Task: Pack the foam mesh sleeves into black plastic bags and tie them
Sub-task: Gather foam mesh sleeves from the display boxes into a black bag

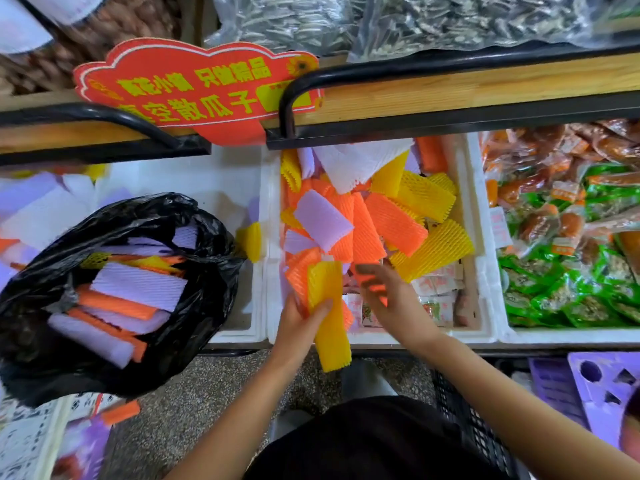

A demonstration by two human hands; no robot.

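A white foam box (483, 308) in the middle holds a loose heap of foam mesh sleeves (384, 216) in orange, yellow, lilac and white. My left hand (299, 315) grips a small stack of sleeves, a yellow one (329, 306) on top and orange ones behind, at the box's front edge. My right hand (388, 292) hovers beside it over the box with fingers spread, an orange sleeve (377, 289) showing under the fingers; whether it is gripped is unclear. An open black plastic bag (204, 285) at the left holds several lilac, orange and yellow sleeves (138, 285).
A second white box (225, 188) behind the bag has a yellow sleeve (251, 240) at its right wall. Packaged snacks (568, 258) fill the bin at right. A wooden shelf with black rails (450, 84) and a red sign (194, 88) overhangs the boxes. An orange sleeve (121, 412) lies on the floor.
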